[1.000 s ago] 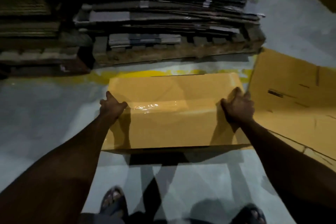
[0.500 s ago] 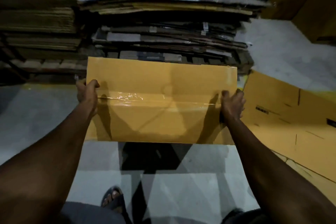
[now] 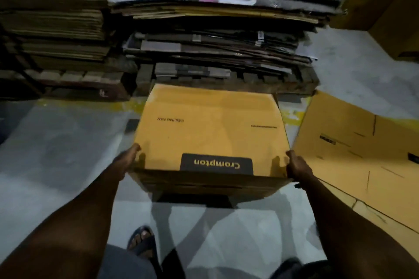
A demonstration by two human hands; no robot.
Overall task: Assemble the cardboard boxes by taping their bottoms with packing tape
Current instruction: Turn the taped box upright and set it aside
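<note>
Both arms stretch forward, left hand (image 3: 125,161) and right hand (image 3: 299,166) gripping the yellow cardboard box's (image 3: 210,133) near corners, thumbs on top.

Dim storage room, light low and uneven. Grey concrete floor (image 3: 56,154), faintly glossy, crossed by overlapping shadows. Worn yellow painted line (image 3: 90,104) along floor just before wooden pallets (image 3: 294,85). Pallets carry tall stacks of flattened cardboard (image 3: 215,29), brown stack (image 3: 49,18) at left. Large brown cartons (image 3: 390,7) upper right.
</note>
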